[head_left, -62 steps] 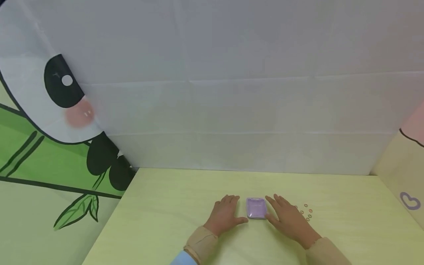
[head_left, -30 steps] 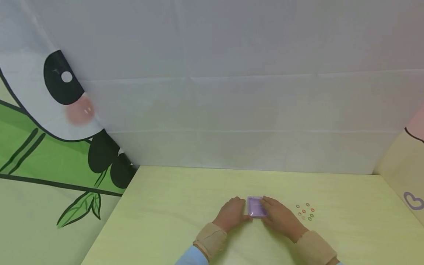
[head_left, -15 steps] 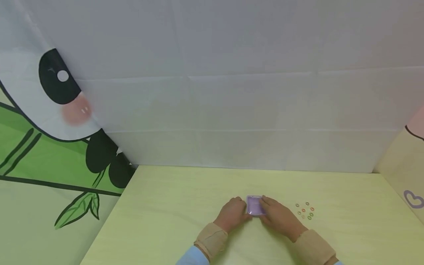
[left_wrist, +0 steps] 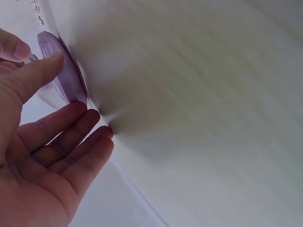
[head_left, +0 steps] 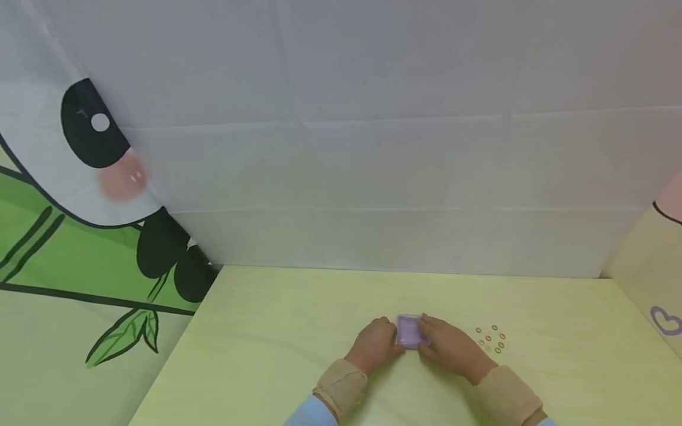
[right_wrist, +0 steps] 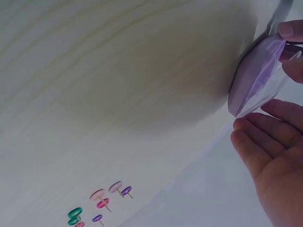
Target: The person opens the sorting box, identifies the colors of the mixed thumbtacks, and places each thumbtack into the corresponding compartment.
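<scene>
A small square purple case (head_left: 409,331) with a clear lid (right_wrist: 265,90) sits on the table between both hands. My left hand (head_left: 373,345) holds the case's left side, its thumb (left_wrist: 45,71) on the near edge and fingertips at the far one. From the right, my right hand (head_left: 453,352) grips the case and overlaps part of its top; in the right wrist view its fingertips (right_wrist: 239,124) are right at the lid's edge. Several coloured thumbtacks (right_wrist: 97,195) lie with their pins showing, to the right of my right hand.
The pale yellow wood-grain table (head_left: 277,319) spreads around the case. A white sheet wall (head_left: 373,195) rises behind it. At the left stands a printed panel with a green band (head_left: 106,254), and another printed panel (head_left: 639,272) borders the right side.
About two seconds ago both hands were spread beside the case. They have since moved inward and taken hold of its sides. Over the last half second they have stayed almost still.
</scene>
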Available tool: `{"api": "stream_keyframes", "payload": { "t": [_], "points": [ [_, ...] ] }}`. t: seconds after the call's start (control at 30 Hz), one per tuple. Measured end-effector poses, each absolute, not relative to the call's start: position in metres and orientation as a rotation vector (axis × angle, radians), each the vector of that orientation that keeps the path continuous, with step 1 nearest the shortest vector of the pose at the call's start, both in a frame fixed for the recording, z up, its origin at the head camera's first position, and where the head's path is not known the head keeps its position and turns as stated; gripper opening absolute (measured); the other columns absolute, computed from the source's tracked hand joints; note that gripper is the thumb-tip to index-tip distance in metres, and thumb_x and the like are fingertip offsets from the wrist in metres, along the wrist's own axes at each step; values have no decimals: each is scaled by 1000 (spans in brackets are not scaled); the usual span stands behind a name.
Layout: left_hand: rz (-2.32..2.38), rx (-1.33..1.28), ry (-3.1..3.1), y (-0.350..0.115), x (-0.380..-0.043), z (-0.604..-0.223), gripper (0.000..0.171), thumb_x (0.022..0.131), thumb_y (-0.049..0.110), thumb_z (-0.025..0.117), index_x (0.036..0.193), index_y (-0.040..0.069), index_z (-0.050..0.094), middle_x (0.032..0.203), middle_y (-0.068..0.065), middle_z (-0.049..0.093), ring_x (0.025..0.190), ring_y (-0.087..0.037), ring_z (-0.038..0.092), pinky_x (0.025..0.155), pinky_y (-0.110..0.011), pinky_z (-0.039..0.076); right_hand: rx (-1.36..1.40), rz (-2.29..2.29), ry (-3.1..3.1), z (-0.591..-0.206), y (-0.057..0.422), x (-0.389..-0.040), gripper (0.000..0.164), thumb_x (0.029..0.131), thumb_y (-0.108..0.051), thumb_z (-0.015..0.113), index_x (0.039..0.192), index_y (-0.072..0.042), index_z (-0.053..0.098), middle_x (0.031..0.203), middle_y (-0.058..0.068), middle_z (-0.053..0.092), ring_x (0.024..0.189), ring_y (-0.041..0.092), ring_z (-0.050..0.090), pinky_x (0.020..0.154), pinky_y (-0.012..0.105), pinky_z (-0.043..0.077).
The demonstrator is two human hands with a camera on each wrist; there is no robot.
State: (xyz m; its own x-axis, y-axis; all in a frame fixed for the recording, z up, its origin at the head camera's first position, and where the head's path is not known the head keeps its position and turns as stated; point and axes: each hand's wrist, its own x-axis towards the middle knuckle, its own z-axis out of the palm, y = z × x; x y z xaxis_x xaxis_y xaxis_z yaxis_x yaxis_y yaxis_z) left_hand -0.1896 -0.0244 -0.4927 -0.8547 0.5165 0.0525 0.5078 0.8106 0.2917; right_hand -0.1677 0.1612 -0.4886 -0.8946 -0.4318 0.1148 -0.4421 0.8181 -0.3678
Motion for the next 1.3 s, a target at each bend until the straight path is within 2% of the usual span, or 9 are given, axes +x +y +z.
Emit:
{"api": "stream_keyframes", "payload": {
  "t": [0.2, 0.5, 0.67, 0.83, 1.1, 1.3],
  "points": [
    [463, 860, 2953, -25, -192, -493, 33, 82, 31, 71, 87, -2, 72, 79, -9, 66, 69, -17, 56, 65, -29, 54, 725, 644, -2997, -486, 164, -170, 50, 90, -20, 61, 127, 13, 54, 133, 34, 55, 119, 46, 52, 100, 59, 45],
    [443, 879, 2981, -25, -198, -492, 33, 84, 32, 67, 87, 0, 73, 80, -8, 69, 70, -16, 58, 68, -28, 55, 774, 623, -2988, -484, 168, -174, 50, 92, -22, 59, 128, 12, 54, 136, 33, 53, 121, 45, 51, 101, 59, 45],
    [472, 892, 3006, -24, -200, -491, 25, 86, 23, 64, 75, 1, 72, 70, -6, 66, 62, -13, 53, 60, -27, 51, 783, 653, -2991, -482, 171, -176, 48, 94, -20, 56, 129, 12, 53, 137, 33, 53, 122, 44, 50, 102, 59, 43],
    [552, 881, 3027, -23, -200, -488, 24, 83, 14, 63, 63, 2, 68, 62, -6, 63, 56, -12, 48, 54, -27, 46, 798, 682, -2983, -481, 173, -178, 45, 95, -18, 53, 129, 11, 54, 137, 32, 53, 123, 44, 50, 102, 58, 43],
    [691, 753, 2960, -19, -202, -491, 22, 83, 16, 65, 67, 1, 69, 64, -6, 65, 56, -10, 48, 56, -25, 48, 766, 798, -2986, -478, 177, -185, 43, 97, -18, 50, 130, 10, 54, 135, 32, 54, 121, 44, 51, 102, 59, 43],
    [780, 679, 2915, -16, -199, -490, 21, 83, 15, 67, 69, 0, 69, 64, -6, 64, 56, -10, 47, 56, -25, 47, 607, 1012, -2959, -478, 180, -194, 40, 97, -21, 50, 125, 5, 61, 127, 28, 63, 116, 43, 56, 98, 60, 46]
  ]
}}
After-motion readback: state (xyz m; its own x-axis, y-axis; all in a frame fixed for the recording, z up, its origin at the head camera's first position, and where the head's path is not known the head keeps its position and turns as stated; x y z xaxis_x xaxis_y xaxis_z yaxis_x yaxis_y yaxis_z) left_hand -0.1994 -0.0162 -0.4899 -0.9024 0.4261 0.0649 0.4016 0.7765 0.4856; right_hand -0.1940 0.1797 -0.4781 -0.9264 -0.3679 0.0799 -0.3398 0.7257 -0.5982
